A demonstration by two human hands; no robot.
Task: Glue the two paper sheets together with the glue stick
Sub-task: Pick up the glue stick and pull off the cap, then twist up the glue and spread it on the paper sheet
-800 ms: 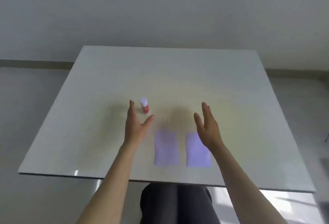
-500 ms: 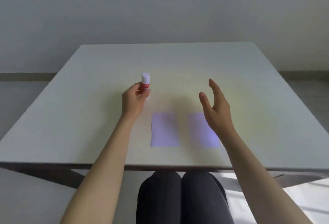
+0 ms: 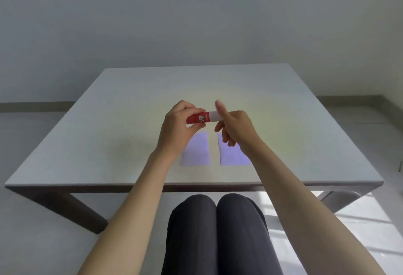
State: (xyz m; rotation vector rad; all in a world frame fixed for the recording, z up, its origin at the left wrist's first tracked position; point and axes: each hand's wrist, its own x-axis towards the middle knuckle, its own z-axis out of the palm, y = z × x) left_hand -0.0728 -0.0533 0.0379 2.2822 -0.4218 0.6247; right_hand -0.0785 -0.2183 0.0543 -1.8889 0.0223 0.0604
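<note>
My left hand (image 3: pixel 177 129) holds the red glue stick (image 3: pixel 199 118) lying sideways in the air above the table, its white cap (image 3: pixel 214 115) pointing right. My right hand (image 3: pixel 236 129) is at the cap, thumb and fingers around its end, index finger blurred and raised. Two pale purple paper sheets lie flat side by side below the hands: the left sheet (image 3: pixel 196 151) and the right sheet (image 3: pixel 231 154), partly covered by my right hand.
The white table (image 3: pixel 109 143) has its near edge just past my knees (image 3: pixel 216 220). A grey wall stands behind it, and pale floor shows on both sides.
My left hand lifted the glue stick off the table and turned it sideways. My right hand came in from the right and closed on the cap. The camera tilted up.
</note>
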